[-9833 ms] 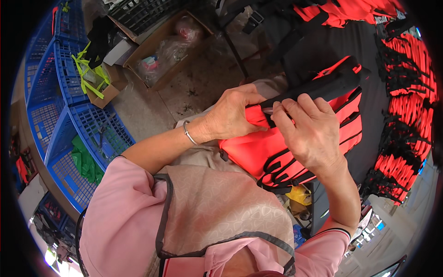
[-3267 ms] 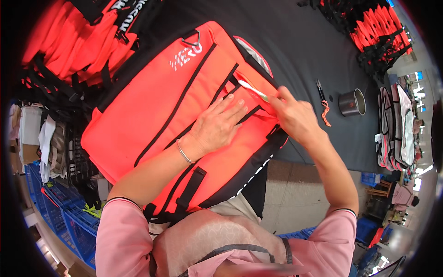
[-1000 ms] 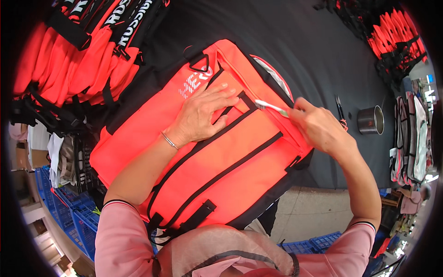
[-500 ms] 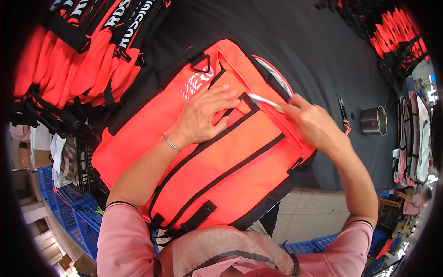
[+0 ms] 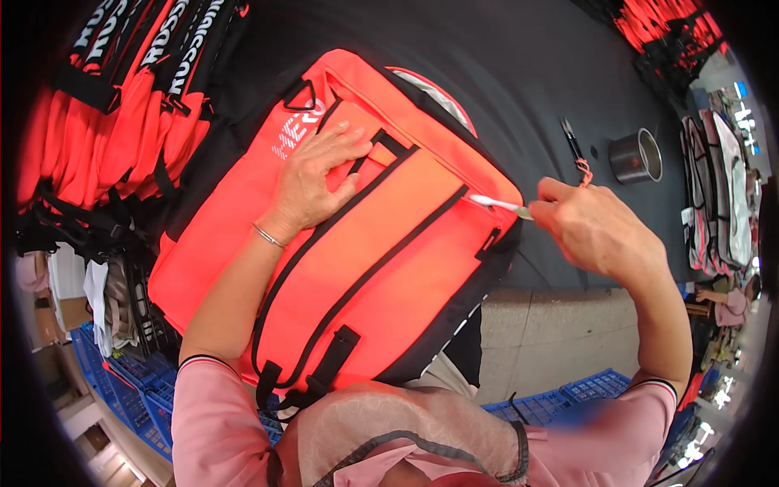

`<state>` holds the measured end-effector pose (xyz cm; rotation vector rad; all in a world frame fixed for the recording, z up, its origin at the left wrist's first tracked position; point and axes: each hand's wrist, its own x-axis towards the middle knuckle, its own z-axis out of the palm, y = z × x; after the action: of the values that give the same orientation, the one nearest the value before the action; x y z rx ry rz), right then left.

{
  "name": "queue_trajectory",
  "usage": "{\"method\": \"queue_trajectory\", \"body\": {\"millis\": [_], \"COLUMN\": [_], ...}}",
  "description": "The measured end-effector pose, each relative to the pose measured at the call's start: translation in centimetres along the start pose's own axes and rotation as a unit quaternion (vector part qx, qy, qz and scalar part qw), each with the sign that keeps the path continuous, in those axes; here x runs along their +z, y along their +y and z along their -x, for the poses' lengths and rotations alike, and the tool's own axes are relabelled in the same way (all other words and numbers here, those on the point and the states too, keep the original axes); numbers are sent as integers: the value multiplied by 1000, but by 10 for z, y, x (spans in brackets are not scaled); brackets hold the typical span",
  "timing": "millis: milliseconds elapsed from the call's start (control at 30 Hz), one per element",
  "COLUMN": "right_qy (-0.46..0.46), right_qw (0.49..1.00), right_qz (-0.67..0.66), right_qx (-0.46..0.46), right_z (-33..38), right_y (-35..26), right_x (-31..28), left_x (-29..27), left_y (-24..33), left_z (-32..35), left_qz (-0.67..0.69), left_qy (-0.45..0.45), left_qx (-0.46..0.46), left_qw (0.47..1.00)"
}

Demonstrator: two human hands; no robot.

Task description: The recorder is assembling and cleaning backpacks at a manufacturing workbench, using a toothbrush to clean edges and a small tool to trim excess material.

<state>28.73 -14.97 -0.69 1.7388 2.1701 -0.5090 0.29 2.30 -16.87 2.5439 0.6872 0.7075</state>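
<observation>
A large bright orange-red backpack (image 5: 389, 252) with black trim lies tilted across the black-covered table, its shoulder straps facing up. My left hand (image 5: 312, 178) rests flat on its upper part, fingers spread, beside a white printed mark and the top of a strap. My right hand (image 5: 600, 227) is closed round the handle of a slim white toothbrush (image 5: 499, 203). The brush's head reaches over the backpack's right edge, near the end of a black strap border. The bristles are too small to make out clearly.
Several orange-and-black bags (image 5: 122, 130) are stacked at the far left, with more (image 5: 669, 32) at the far right. Thread snips (image 5: 574, 146) and a metal cup (image 5: 636, 156) stand right of the backpack. Blue plastic crates (image 5: 560, 398) sit below the table edge. A person (image 5: 730, 304) is at the right.
My right hand has moved the toothbrush down along the backpack's right edge, toward its lower corner. The left hand stays flat on the backpack. The whole view has shifted slightly.
</observation>
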Motion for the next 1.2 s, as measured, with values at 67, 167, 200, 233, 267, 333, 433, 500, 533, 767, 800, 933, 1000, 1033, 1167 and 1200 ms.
{"method": "queue_trajectory", "body": {"millis": [67, 167, 200, 233, 267, 333, 433, 500, 533, 767, 800, 933, 1000, 1033, 1167, 1200], "right_qy": [36, 148, 222, 320, 324, 529, 592, 538, 513, 479, 513, 274, 119, 124, 329, 377], "right_qw": [999, 986, 968, 936, 936, 782, 617, 627, 635, 753, 764, 710, 714, 700, 493, 449], "right_qz": [-8, -64, -117, -142, -134, -233, -330, -292, -261, 3, -36, -582, -640, -671, -794, -797], "right_qx": [23, 34, 10, 27, 38, 233, 401, 481, 516, 452, 390, 287, 259, 213, 137, 144], "right_z": [21, 43, 50, 60, 70, 96, 124, 148, 154, 126, 117, 63, 39, 27, -1, -6], "right_y": [-2, 11, 19, 26, 33, 44, 87, 126, 146, 158, 128, -60, -120, -133, -148, -157], "right_x": [1, 19, 33, 49, 65, 103, 172, 209, 223, 239, 223, 184, 186, 199, 214, 192], "left_x": [7, 9, 8, 4, 0, -13, -52, -84, -94, -130, -132, -131, -136, -137, -154, -161], "left_y": [-5, -17, -20, -21, -21, -20, -19, -24, -39, -65, -67, -79, -65, -57, -27, -18], "left_z": [-4, 7, 9, 12, 18, 14, 10, 2, 3, 44, 43, 52, 50, 53, 65, 67], "left_qz": [3, -38, -38, -41, -26, -10, -33, -126, -142, -223, -226, -186, -92, -68, 114, 115], "left_qy": [-4, -7, 1, 9, 38, 65, 204, 228, 220, -35, -79, -99, -85, -38, 32, 38], "left_qx": [11, 17, 30, 38, 34, 31, 10, -34, -70, -371, -414, -410, -430, -392, -344, -345], "left_qw": [1000, 999, 999, 998, 998, 997, 978, 965, 963, 901, 878, 888, 894, 916, 931, 931]}}
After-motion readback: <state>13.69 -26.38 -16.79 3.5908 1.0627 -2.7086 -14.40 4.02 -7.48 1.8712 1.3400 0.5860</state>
